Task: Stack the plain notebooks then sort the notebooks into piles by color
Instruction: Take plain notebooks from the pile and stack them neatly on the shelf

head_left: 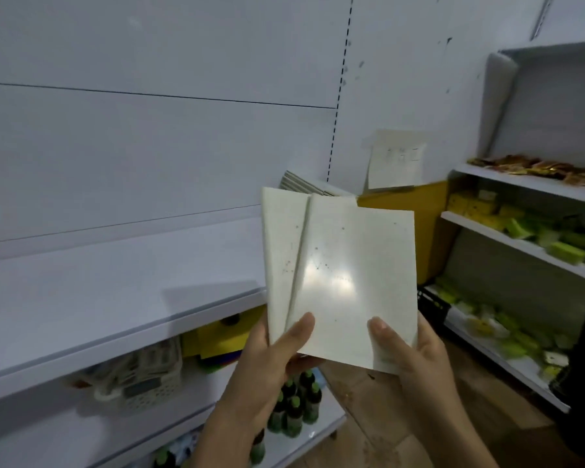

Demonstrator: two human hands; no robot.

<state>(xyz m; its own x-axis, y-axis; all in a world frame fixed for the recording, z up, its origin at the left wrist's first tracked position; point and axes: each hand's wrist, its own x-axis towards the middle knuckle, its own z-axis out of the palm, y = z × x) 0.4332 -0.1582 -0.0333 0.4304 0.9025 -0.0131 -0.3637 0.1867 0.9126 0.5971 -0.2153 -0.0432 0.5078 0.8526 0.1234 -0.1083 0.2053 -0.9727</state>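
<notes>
- Front plain notebook [352, 282]: off-white glossy cover, speckled with small dark spots, a glare patch near its middle; held up in front of the shelving, tilted slightly, overlapping the notebook behind it
- Rear plain notebook [281, 238]: same off-white cover, fanned out to the left behind the front one, its upper left corner and left edge showing
- Left hand [267, 366]: grips the lower left corners of both notebooks, thumb pressed on the front cover, fingers hidden behind
- Right hand [416, 359]: pinches the lower right corner of the front notebook, thumb on the cover, fingers wrapped behind
- Notebook stack [301, 184]: grey-edged pile lying at the back of the white shelf [115, 298], just above and behind the held pair
- Paper note [395, 160]: pale sheet stuck to the wall panel, writing too blurred to read
- Yellow box [416, 231]: behind the held notebooks, to the right
- White basket [142, 383]: on the lower shelf, holding packaged items, blurred
- Green-capped bottles [298, 407]: dark bottles grouped on the lower shelf, beneath the left hand
- Side shelves [520, 238]: at right, carrying yellow and green packets
</notes>
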